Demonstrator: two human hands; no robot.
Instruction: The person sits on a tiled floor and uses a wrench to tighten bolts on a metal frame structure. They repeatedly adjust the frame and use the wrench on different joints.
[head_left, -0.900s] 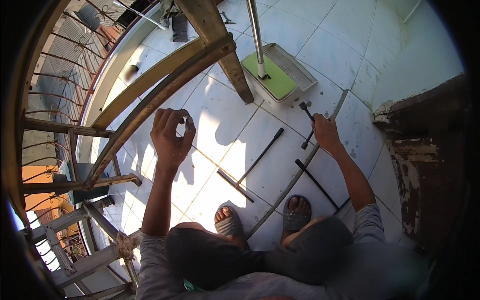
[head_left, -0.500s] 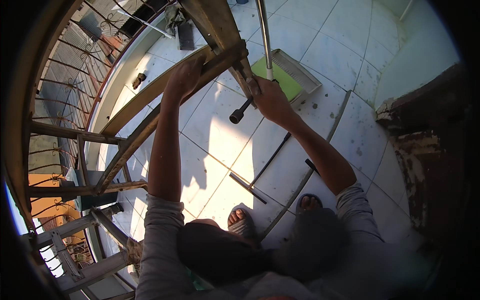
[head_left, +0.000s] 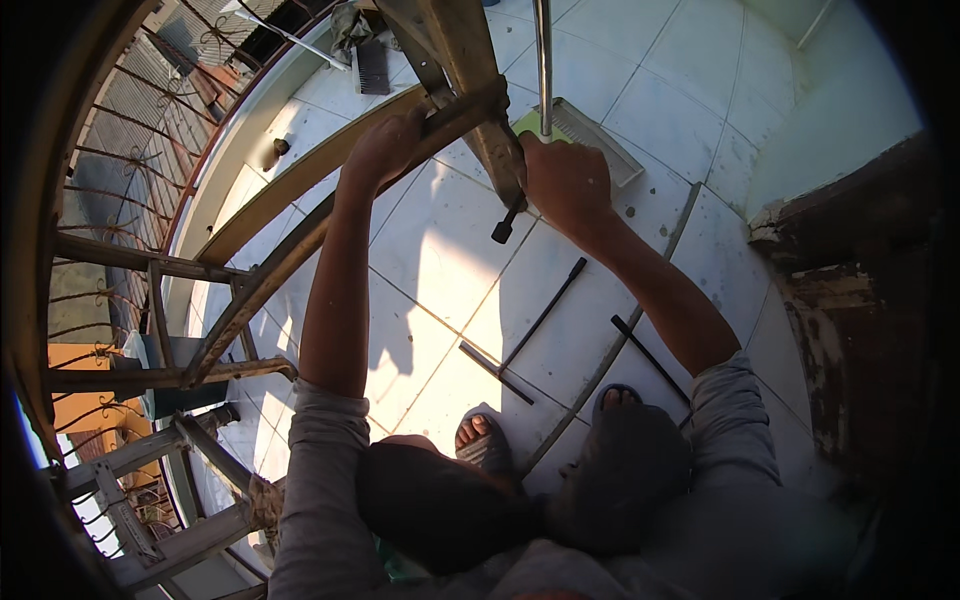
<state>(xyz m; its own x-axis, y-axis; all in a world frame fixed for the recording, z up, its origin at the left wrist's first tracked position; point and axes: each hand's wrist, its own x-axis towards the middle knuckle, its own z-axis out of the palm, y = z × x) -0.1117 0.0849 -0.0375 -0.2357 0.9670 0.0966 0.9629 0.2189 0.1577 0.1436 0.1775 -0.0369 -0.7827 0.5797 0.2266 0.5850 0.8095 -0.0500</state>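
Observation:
A brown ladder-like metal frame [head_left: 270, 280] rises on my left, with its bars meeting near the top middle. My left hand [head_left: 385, 150] is closed round one of its long bars, just short of that joint. At the lower end of a thick leg [head_left: 470, 80] of the frame, my right hand [head_left: 568, 180] makes a fist. Out from beside the leg's end, next to that fist, pokes the dark head of a socket wrench [head_left: 503, 232]. The rest of the wrench is hidden by the hand and the leg.
On the white tiles lie a T-shaped wrench [head_left: 540, 318] and a dark rod [head_left: 650, 358] near my sandalled feet. A green dustpan [head_left: 560, 122] with a metal pole [head_left: 543, 60] stands behind my right hand. A brush [head_left: 371, 70] lies farther off, by the railing [head_left: 130, 150].
The leg end, my right hand and the wrench head have shifted a little to the right. My right hand has turned, its back now facing up. The left hand keeps its hold.

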